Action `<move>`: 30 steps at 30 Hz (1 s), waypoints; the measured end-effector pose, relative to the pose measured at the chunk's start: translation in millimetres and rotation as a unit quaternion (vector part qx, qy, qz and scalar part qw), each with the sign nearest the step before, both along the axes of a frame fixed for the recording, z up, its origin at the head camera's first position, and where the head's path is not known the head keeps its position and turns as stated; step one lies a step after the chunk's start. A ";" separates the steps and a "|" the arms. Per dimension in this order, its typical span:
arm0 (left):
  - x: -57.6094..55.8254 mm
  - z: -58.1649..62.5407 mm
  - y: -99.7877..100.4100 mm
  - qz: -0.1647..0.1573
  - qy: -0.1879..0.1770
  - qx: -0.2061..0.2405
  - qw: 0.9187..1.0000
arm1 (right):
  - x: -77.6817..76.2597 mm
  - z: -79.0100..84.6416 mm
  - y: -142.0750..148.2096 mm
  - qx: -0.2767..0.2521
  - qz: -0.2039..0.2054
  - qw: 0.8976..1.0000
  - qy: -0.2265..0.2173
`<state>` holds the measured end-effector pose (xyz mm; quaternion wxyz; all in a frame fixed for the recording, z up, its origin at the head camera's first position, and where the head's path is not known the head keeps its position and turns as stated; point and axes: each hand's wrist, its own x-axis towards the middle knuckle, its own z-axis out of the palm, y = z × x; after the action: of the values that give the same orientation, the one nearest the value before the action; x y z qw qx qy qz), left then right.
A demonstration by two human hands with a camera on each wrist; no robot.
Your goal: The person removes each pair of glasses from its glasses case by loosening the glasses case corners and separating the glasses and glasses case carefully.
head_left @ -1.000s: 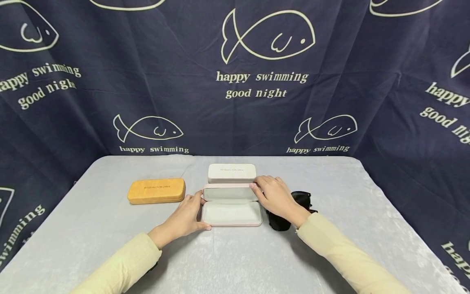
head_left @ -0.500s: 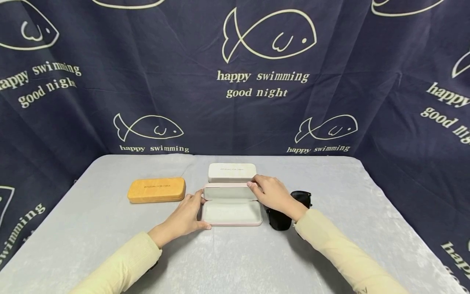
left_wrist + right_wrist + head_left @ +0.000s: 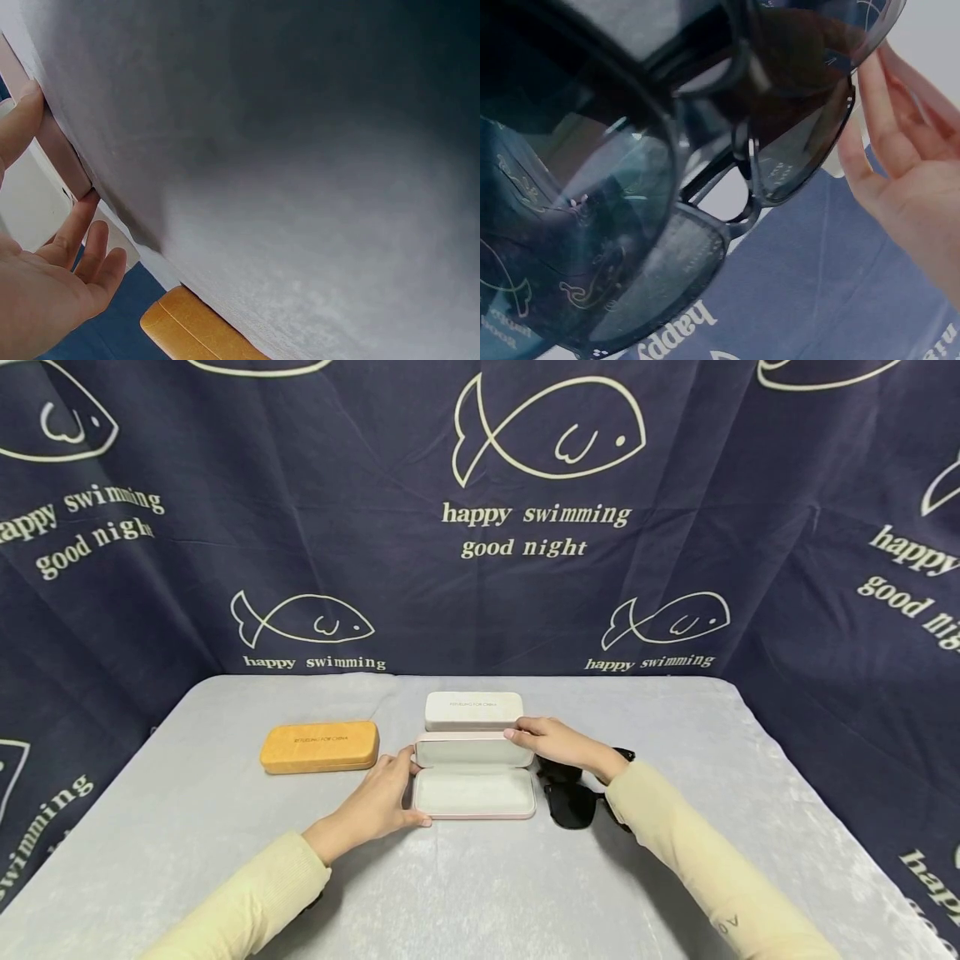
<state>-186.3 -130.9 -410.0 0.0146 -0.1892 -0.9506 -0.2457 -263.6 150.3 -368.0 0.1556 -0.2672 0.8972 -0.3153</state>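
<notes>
"On the tabletop (image 3: 480,893), what lies nearest you?"

"The pink case (image 3: 474,793), open, its pale lining up. My left hand (image 3: 375,797) is clamped on its left end, thumb at the front corner. Beside its right end are the black sunglasses (image 3: 573,806), partly hidden by my right wrist."

"And that hand?"

"My right hand (image 3: 562,745) pinches the right end of the raised lid (image 3: 468,750)."

"Farther off?"

"The orange case (image 3: 320,748), closed, to the left; the white case (image 3: 474,710), closed too, just behind the lid; then a navy cloth (image 3: 480,618) printed with fish."
</notes>
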 end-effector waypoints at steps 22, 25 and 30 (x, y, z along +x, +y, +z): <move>0.2 1.3 0.5 -0.002 0.001 0.002 1.000 | -10.2 -0.4 5.8 -0.057 0.046 0.989 -0.127; 0.4 1.1 0.6 -0.003 0.003 0.001 1.000 | -9.5 -0.9 6.1 -0.058 0.062 0.990 -0.112; 0.8 1.1 0.3 -0.006 0.004 0.000 1.000 | -7.8 -2.6 5.5 -0.065 0.090 0.990 -0.085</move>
<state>-185.5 -130.6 -408.9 0.0167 -0.1959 -0.9494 -0.2448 -271.4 155.7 -370.6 0.2412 -0.3284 0.8306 -0.3795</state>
